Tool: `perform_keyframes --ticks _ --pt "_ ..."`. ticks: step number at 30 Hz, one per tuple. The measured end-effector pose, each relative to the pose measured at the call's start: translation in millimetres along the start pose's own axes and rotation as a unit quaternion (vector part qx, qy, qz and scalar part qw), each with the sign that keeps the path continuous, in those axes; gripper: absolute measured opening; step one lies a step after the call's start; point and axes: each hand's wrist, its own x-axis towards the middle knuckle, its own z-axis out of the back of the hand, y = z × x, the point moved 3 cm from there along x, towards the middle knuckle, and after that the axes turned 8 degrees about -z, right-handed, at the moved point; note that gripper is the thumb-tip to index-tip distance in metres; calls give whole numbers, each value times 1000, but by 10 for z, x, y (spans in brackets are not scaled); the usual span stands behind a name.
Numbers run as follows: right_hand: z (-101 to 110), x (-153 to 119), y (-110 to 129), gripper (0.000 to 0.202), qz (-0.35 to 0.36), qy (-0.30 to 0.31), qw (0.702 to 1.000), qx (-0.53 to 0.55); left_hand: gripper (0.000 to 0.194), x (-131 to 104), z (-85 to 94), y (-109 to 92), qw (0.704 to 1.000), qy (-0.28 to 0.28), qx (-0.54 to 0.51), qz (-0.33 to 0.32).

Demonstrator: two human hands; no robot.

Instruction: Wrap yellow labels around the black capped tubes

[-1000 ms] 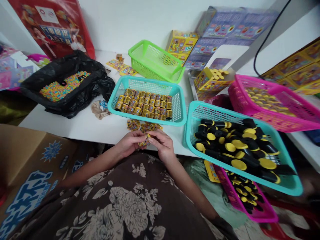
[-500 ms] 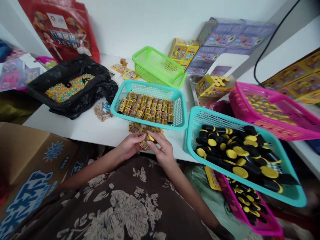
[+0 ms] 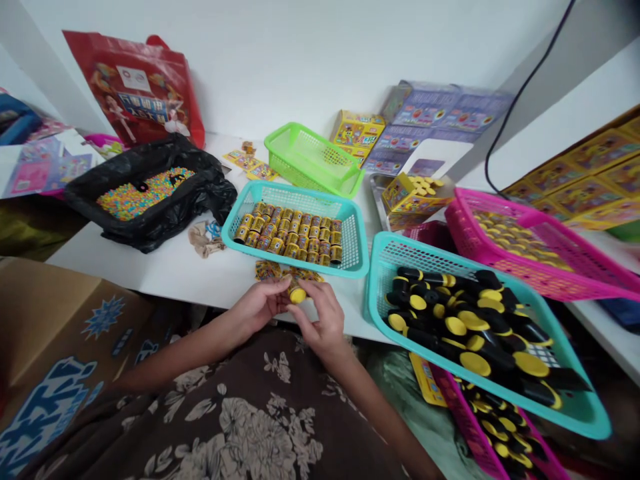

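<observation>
Between both hands is a small yellow-capped container (image 3: pixel 297 295), its yellow end turned toward me. My left hand (image 3: pixel 257 305) grips its label-wrapped side with thumb and fingers. Curled around the other side, my right hand (image 3: pixel 324 319) has its thumb beneath the yellow end. Printed yellow labels (image 3: pixel 267 270) lie on the table just beyond my fingers. Behind them stands a turquoise basket (image 3: pixel 361 233) with rows of small label-wrapped cylinders (image 3: pixel 293 230). To the right, another turquoise basket (image 3: pixel 373 293) holds black containers with yellow caps (image 3: pixel 455 325).
A black-lined tub of colourful beads or candies (image 3: pixel 145 193) stands at left beside a red bag (image 3: pixel 135 87). At the back are a green basket (image 3: pixel 300 163), yellow boxes and purple boxes (image 3: pixel 425 110). A pink basket (image 3: pixel 540 280) sits at right, and a cardboard box (image 3: pixel 75 320) at lower left.
The container in my hands has turned so its yellow end faces me more. My right thumb has shifted lower. The camera view has tilted up slightly, so the scene sits lower.
</observation>
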Motion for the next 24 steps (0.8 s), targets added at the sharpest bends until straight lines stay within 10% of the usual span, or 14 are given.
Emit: perform_keyframes --ticks 24 --pt "-161 -35 -131 40 58 -30 994 -84 16 58 26 12 998 -36 -42 13"
